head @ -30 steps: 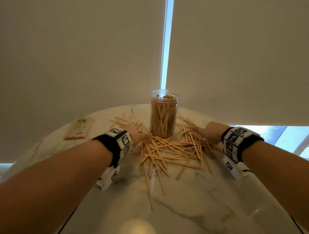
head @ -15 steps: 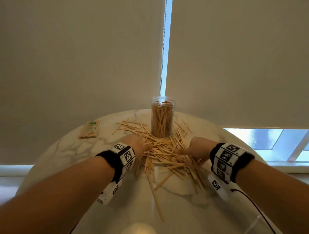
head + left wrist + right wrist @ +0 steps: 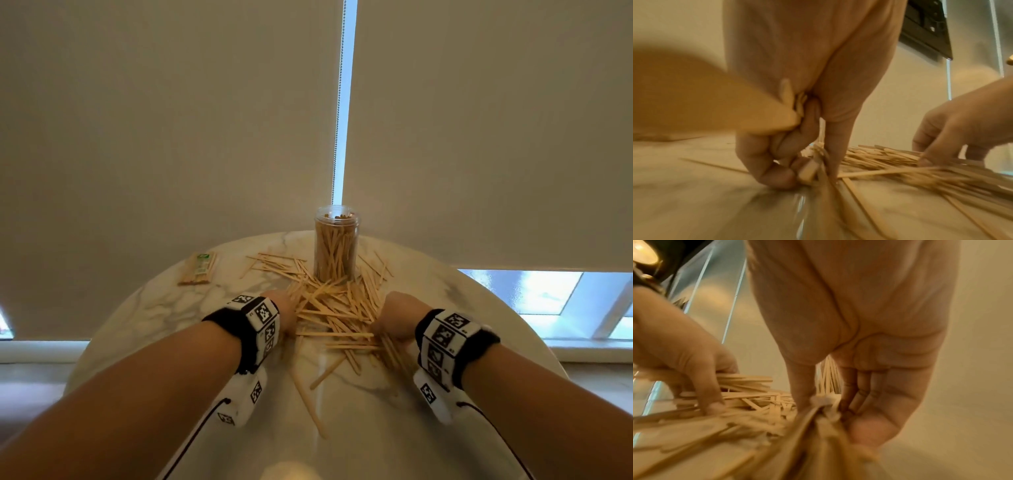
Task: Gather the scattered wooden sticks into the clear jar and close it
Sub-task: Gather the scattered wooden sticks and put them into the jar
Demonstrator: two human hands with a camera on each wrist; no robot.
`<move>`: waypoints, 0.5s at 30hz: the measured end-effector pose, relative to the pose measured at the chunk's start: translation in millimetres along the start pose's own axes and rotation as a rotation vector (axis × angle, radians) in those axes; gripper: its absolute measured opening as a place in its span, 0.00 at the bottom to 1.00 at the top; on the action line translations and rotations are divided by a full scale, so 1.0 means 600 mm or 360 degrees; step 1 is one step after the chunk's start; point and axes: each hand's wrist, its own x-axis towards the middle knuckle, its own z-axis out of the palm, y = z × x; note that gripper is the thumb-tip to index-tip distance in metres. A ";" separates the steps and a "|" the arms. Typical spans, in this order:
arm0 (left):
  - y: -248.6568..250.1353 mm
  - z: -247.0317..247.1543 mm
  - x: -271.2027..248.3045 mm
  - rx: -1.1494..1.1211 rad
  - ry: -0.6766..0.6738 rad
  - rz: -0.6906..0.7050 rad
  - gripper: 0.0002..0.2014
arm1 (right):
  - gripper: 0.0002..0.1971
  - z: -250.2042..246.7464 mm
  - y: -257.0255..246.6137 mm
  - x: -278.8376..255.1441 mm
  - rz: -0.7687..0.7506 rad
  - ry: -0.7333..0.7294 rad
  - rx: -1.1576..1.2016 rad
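Note:
A clear jar, open and nearly full of upright sticks, stands at the far side of the round marble table. Loose wooden sticks lie in a heap in front of it and between my hands. My left hand is at the heap's left edge; in the left wrist view its curled fingers and thumb grip a few sticks against the table. My right hand is at the heap's right edge, and its fingers close round a bunch of sticks. No lid shows.
A wrapped packet of sticks lies at the table's far left. Single sticks trail toward the near edge. A pale round shape sits at the bottom of the head view. Roller blinds and a window sill stand behind the table.
Both hands have drawn back from the jar toward me, raking sticks along into a tighter heap. Their fingers have closed on sticks.

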 end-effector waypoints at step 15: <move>-0.065 0.015 -0.001 -0.0791 0.0058 -0.0165 0.15 | 0.13 -0.019 0.044 -0.032 0.0085 0.0205 0.0280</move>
